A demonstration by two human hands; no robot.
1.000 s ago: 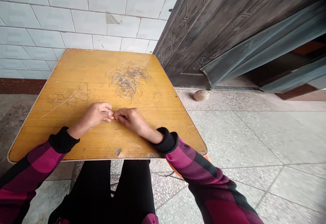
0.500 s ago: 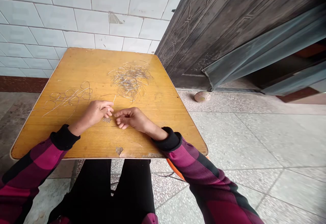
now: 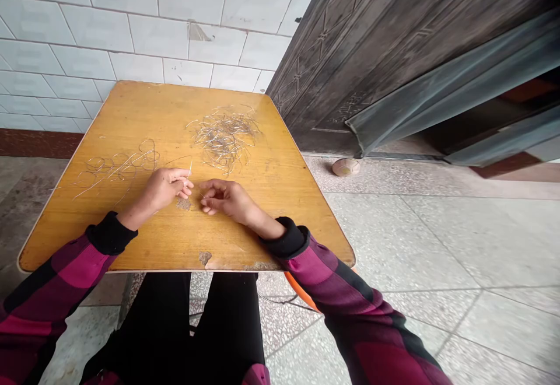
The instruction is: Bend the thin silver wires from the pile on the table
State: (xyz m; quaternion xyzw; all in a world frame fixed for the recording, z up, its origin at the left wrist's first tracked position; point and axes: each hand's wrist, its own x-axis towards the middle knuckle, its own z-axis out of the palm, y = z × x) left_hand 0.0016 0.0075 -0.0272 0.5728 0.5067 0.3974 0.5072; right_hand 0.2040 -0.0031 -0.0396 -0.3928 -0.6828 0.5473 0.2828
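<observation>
Head cam shot, looking down over a yellow-orange wood-veneer worktop [image 3: 131,116]. The left hand [image 3: 164,189] is curled up, fingers closed, and it looks like it's pinching a thin bent silver wire [image 3: 177,159], which arcs up and over from those fingertips. The right hand [image 3: 225,196] sits just beside it, palm down and half open with the fingers loosely curled, and I can't see anything in it. The hands are close but not touching.

Up ahead on the worktop there's a messy tangled pile of thin silver wires [image 3: 223,137]. Off to the left is a looser bunch of looped silver wires [image 3: 118,169], right near the left hand. The near edge has a chipped spot [image 3: 204,258].

Both arms are in pink-and-black plaid sleeves [image 3: 319,286] with black cuffs, and black trousers [image 3: 227,326] show under the worktop, with a bit of orange chair [image 3: 300,290] by the right arm. Behind it all is a white tile wall [image 3: 131,23], and on the right a dark embossed metal door [image 3: 371,64] stands open over a speckled terrazzo floor [image 3: 415,239], with a small scuffed ball [image 3: 345,167] on it.
</observation>
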